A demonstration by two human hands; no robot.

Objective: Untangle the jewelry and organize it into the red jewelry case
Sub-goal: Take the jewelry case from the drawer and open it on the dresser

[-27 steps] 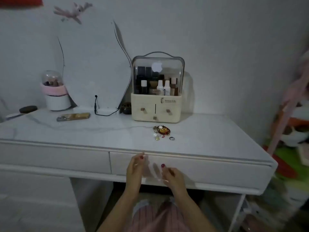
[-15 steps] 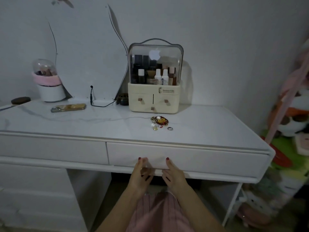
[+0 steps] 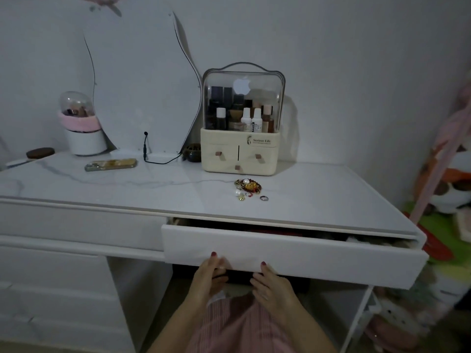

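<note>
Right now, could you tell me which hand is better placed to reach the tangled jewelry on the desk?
Probably the right hand: it grips the drawer front nearly below the jewelry pile, while the left hand sits further left.

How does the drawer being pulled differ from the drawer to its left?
The right drawer is slid partway out, showing a dark gap beneath the desktop; the left drawer sits flush and closed. The left hand and right hand grip the right drawer's lower edge; nothing touches the left. Both have plain white fronts.

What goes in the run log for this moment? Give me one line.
phase: opening drawer | left hand, right hand: gripping its lower edge | drawer: partly open | jewelry: tangled on desk top | red case: not seen
</note>
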